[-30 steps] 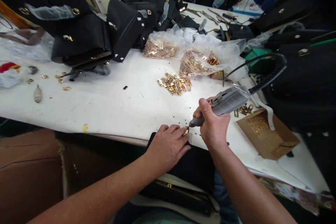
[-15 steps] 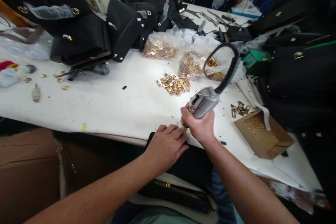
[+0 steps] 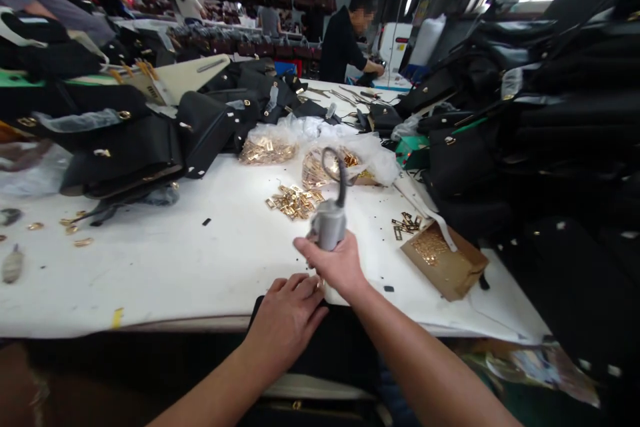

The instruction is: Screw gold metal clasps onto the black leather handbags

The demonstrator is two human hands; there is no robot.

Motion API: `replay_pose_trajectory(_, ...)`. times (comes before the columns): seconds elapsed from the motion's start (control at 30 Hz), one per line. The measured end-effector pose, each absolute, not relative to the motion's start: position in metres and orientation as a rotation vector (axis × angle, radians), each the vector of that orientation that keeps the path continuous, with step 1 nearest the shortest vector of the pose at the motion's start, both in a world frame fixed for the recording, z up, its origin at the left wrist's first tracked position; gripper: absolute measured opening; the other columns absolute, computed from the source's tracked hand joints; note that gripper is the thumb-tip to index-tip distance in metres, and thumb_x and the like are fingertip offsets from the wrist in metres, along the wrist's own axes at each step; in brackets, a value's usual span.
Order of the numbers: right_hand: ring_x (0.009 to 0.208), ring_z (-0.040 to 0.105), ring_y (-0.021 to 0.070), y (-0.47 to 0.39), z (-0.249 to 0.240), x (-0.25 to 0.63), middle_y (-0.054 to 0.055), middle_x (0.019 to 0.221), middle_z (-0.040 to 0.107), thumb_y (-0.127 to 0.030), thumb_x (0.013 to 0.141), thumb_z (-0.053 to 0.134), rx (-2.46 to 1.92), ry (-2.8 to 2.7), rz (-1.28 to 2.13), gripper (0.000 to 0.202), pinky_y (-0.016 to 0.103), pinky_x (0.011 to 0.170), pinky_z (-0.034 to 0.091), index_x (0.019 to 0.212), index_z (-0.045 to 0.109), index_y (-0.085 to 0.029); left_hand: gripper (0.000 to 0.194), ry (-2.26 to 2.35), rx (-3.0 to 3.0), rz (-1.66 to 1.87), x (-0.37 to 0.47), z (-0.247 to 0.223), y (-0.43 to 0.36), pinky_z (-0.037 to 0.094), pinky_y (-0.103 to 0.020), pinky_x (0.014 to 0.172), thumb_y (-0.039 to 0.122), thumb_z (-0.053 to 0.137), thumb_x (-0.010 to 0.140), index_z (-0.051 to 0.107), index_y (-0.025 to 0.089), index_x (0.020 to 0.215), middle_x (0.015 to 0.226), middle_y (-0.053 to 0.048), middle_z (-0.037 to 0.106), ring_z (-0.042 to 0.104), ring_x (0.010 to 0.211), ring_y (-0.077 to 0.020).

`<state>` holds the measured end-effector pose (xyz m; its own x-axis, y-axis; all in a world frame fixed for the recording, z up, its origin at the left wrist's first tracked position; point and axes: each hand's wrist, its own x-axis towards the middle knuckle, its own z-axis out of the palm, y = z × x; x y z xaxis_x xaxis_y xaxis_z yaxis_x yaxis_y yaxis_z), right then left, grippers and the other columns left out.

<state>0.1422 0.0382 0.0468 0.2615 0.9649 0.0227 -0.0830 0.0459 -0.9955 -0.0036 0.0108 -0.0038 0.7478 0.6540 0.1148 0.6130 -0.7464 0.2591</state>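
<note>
My right hand (image 3: 340, 260) is wrapped round a grey power tool (image 3: 331, 223) with a dark looped cord, held upright over the table's front edge. Just left of it, my left hand (image 3: 293, 303) presses on a black bag piece (image 3: 340, 337), fingertips close together near a small gold fitting (image 3: 321, 282) under the tool. The tool's tip is hidden behind my fingers. Beyond the hands lies a pile of gold metal fittings (image 3: 295, 202) on the white table (image 3: 215, 267).
Plastic bags of fittings (image 3: 269, 148) stand behind the pile. At right is a cardboard box (image 3: 445, 260) of small gold pieces. Black bags (image 3: 125, 153) are heaped at left, more at right (image 3: 465, 167). A person (image 3: 340, 47) works at the far end.
The view has tilted up, showing more of the room, and the scene sits lower and further left. The right hand still holds the tool, and the left hand stays on the black piece.
</note>
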Motion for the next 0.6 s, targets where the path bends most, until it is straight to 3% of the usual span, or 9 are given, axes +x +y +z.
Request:
replay_pose_trajectory(0.13,0.039,0.049,0.0105,0.045,0.053,0.192,-0.005,0.047,0.055,-0.047,0.077,0.077,-1.133,-0.699,0.768,0.036,0.022,0.039,0.043,0.067,0.057,-0.019,0.023,0.976,2.785,0.302,-0.004,0.0,0.008,0.046,-0.042,0.092,0.028,0.062,0.096,0.067,0.027,0.118,0.131,-0.003,0.066,0.057,0.119,-0.0254)
replay_pose_trajectory(0.23,0.039,0.05,0.0098,0.061,0.047,0.225,-0.006,0.047,0.053,-0.047,0.073,0.08,-1.125,-0.545,0.594,0.039,0.022,0.041,0.047,0.063,0.054,-0.018,0.023,0.981,2.779,0.327,-0.005,0.001,0.008,0.046,-0.041,0.092,0.028,0.062,0.096,0.068,0.027,0.118,0.13,-0.004,0.066,0.058,0.116,-0.0247)
replay_pose_trajectory(0.6,0.039,0.052,0.0101,0.086,0.005,0.239,-0.007,0.05,0.054,-0.048,0.07,0.083,-1.14,-0.383,0.546,0.042,0.021,0.037,0.045,0.07,0.053,-0.018,0.025,0.982,2.751,0.357,-0.006,-0.006,0.008,0.045,-0.043,0.094,0.03,0.062,0.096,0.067,0.027,0.12,0.134,-0.004,0.066,0.057,0.119,-0.0264)
